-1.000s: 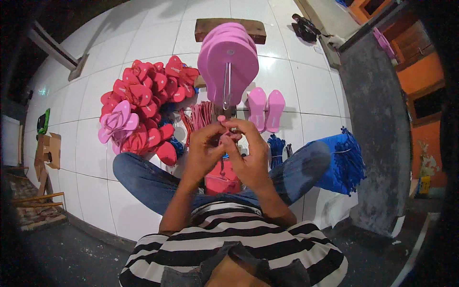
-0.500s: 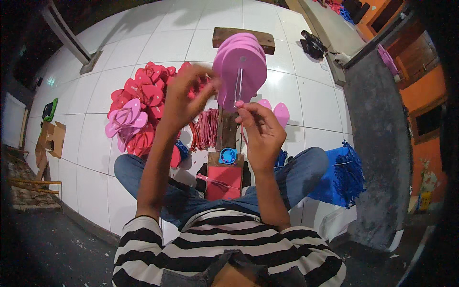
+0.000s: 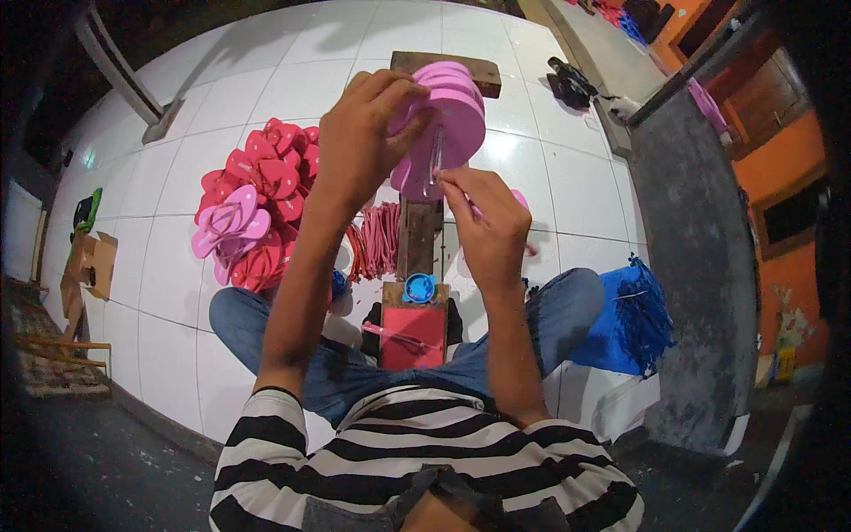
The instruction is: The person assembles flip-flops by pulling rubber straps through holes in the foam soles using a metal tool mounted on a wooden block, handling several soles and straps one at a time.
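Observation:
My left hand [image 3: 372, 124] grips the left edge of a pink flip-flop sole [image 3: 461, 124], its thumb on the top face. That sole lies uppermost on a pile of similar soles. A thin metal rod [image 3: 437, 151] stands out from the sole's face towards me. At its near end, my right hand [image 3: 489, 217] is closed in a pinch with thumb and forefinger. Its fingers hold a pink flip-flop strap, mostly hidden by the hand. Below the soles lies a bundle of pink and red straps [image 3: 381, 239].
Finished red flip-flops [image 3: 279, 182] and a pink pair [image 3: 232, 222] are heaped at left. A small blue cup [image 3: 419, 287] sits on a wooden beam [image 3: 417, 239], beyond a red pad [image 3: 413, 341]. Blue straps [image 3: 645, 310] lie on a blue sheet by my right knee.
My left hand has moved right and taken hold of the sole's edge. My right hand has shifted slightly up at the rod's end; the strap's pink knob is now covered by the fingers.

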A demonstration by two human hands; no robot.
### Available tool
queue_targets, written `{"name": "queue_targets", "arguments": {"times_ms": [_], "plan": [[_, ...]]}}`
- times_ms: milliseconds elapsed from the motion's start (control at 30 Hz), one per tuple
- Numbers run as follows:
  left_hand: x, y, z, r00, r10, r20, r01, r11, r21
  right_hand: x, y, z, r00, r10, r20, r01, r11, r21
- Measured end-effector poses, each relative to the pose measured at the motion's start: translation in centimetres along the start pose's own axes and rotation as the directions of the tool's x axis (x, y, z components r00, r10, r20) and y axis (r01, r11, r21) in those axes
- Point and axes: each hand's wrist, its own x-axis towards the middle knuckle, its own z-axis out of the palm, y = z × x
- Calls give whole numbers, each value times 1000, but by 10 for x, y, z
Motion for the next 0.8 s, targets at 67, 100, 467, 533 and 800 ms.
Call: {"name": "queue_targets", "arguments": {"times_ms": [67,100,467,533,800], "plan": [[-3,3,-1,999,-11,37,13,999,-40,3,1,-7,993,-100,63,103,993,-54],[-4,4,-1,998,-17,55,20,998,-57,4,1,-13,984,-139,108,147,986,-73],[-53,28,2,933,-336,132,341,702,-625,16,23,-1,998,-61,-15,60,994,-88],[-55,36,16,881,-463,99,385,580,-718,19,31,4,978,159,132,-190,947,261],[-109,104,-12,835,-551,17,433,636,-639,-62,-11,-19,870,460,178,-493,796,350]]}}
